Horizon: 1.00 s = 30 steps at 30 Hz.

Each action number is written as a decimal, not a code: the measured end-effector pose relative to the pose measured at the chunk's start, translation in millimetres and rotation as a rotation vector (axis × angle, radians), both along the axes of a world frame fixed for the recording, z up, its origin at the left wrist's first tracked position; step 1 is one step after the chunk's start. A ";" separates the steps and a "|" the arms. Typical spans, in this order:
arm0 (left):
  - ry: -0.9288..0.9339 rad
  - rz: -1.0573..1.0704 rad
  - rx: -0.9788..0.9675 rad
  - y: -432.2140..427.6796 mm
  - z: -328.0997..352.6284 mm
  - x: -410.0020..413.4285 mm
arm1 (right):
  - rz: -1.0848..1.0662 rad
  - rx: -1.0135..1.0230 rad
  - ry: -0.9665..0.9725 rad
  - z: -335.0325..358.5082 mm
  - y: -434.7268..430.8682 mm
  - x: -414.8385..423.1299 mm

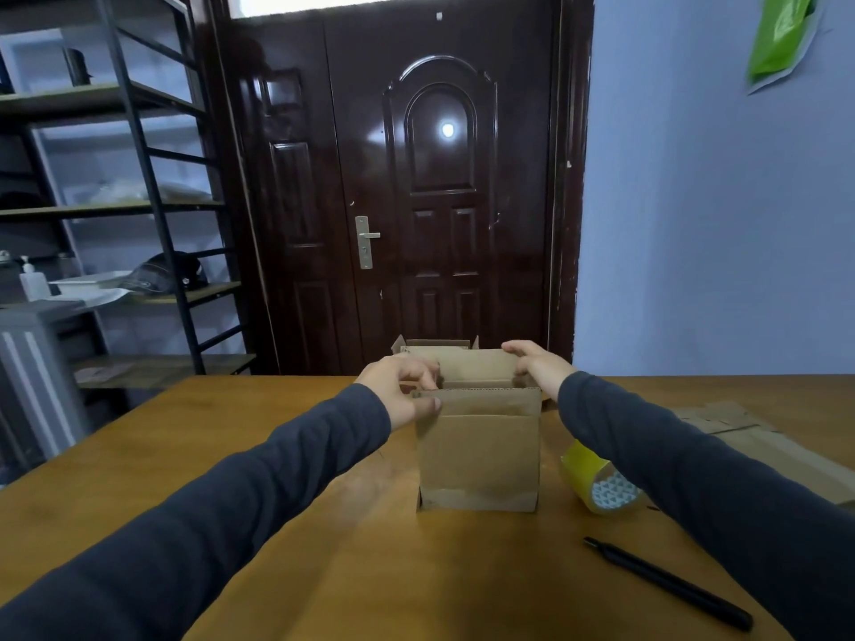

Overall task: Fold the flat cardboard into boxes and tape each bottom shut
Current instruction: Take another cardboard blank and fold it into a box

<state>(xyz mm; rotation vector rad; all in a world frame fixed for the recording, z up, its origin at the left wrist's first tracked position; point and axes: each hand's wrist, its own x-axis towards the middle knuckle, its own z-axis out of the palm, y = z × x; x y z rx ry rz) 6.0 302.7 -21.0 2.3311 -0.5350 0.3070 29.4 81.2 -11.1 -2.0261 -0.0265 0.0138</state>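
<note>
Dark door (439,178), metal shelving (139,145), black pen (666,582) on wooden table (324,548)

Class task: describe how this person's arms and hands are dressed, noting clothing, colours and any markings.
Both arms wear long, plain dark grey fabric sleeves, the left sleeve and right sleeve alike, ending at the wrists. The left hand and right hand are bare: no gloves, rings or watch show.

Layout about the open box (479,455) on the counter (300,501). Behind it stands a second box (435,344). Just right lies the tape roll (601,483), right and nearer a pen-like tool (666,582), and farther right flat cardboard (749,437). The left hand (402,390) grips its left top edge and the right hand (536,363) its right.
</note>
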 end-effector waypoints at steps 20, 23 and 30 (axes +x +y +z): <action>0.051 0.195 -0.130 -14.5 -10.3 9.2 | -0.003 0.471 0.080 -43.2 -12.0 0.9; 0.059 0.208 -0.100 -17.8 -10.5 15.1 | -0.023 0.579 0.128 -43.2 -14.9 1.7; -0.099 0.277 0.023 -21.5 -25.2 17.7 | 0.036 0.117 -0.068 -39.6 -12.9 -7.9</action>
